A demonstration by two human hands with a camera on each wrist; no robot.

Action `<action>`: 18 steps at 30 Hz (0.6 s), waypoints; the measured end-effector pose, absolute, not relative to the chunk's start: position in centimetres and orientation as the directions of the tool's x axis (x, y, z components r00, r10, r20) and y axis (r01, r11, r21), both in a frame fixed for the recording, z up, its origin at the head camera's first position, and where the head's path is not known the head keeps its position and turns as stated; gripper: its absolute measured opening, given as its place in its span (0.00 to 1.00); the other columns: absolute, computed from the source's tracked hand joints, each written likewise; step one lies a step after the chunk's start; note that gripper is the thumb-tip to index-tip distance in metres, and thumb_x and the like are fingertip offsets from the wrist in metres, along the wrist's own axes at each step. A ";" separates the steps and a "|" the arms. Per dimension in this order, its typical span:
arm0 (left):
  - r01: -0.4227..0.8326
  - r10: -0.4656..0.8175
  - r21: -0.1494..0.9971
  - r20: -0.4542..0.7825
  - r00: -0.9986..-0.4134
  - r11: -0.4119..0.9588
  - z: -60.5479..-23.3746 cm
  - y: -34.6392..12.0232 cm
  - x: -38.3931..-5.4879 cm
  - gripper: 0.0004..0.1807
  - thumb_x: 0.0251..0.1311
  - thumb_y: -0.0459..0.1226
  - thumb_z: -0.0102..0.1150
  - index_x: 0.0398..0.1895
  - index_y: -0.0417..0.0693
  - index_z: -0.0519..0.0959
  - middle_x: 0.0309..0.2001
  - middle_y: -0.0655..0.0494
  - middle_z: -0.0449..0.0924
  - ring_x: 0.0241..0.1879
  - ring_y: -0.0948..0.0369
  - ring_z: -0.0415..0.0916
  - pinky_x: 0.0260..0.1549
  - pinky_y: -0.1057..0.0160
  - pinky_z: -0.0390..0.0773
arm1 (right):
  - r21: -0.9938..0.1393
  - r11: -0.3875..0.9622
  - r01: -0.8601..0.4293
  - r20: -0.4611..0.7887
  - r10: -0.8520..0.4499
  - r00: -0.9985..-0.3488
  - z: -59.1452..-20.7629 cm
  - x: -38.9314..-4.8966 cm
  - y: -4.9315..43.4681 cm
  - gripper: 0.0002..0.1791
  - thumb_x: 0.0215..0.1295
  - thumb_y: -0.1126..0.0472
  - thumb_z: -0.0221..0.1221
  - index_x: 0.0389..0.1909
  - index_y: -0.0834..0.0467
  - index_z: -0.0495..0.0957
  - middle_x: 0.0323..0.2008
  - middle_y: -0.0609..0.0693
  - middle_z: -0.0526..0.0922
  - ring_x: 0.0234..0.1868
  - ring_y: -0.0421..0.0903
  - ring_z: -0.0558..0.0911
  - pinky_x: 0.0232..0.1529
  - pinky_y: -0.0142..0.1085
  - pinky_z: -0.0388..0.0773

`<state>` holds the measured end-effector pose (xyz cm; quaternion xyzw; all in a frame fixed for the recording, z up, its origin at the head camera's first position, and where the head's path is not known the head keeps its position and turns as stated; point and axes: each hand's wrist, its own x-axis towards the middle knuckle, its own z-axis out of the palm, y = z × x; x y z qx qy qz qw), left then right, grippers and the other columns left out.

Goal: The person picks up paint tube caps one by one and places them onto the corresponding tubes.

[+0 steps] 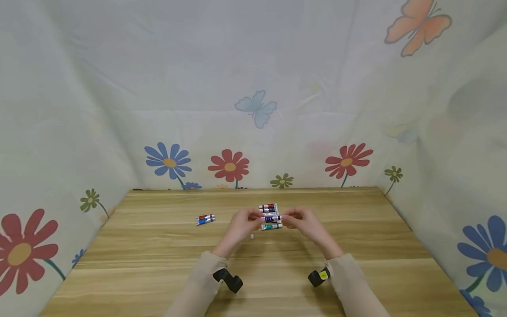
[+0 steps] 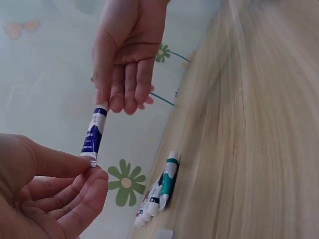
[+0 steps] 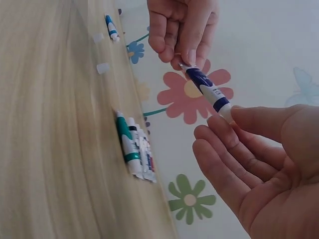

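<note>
A small purple-and-white paint tube (image 1: pixel 272 219) is held up between both hands. My left hand (image 1: pixel 242 223) pinches it at the silver ridged tip, thumb against fingers. At the other, white end, my right hand (image 1: pixel 304 222) grips it between thumb and forefinger, the other fingers loosely bent in the right wrist view. Below and behind the tube, a green paint tube (image 3: pixel 128 142) lies on the table alongside several other paint tubes (image 1: pixel 268 207). Some of that row is hidden behind the hands and the purple tube.
A red-and-blue pair of paint tubes (image 1: pixel 205 219) lies to the left on the wooden table (image 1: pixel 158 264). A small white cap (image 1: pixel 251 236) sits near my left hand. Behind the table's far edge hangs a flowered cloth backdrop (image 1: pixel 198 110).
</note>
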<state>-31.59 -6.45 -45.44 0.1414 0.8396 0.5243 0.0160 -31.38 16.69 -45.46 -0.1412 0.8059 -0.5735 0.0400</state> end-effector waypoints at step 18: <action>0.092 0.234 0.906 -0.008 -0.972 0.413 -47.2 -6.1 -32.4 0.03 0.64 0.28 0.64 0.36 0.34 0.82 0.29 0.46 0.82 0.24 0.56 0.79 0.27 0.57 0.83 | -0.963 0.268 0.023 -0.083 -0.216 -0.973 -47.5 -31.9 16.5 0.11 0.69 0.69 0.61 0.43 0.75 0.79 0.36 0.68 0.85 0.33 0.55 0.87 0.39 0.47 0.85</action>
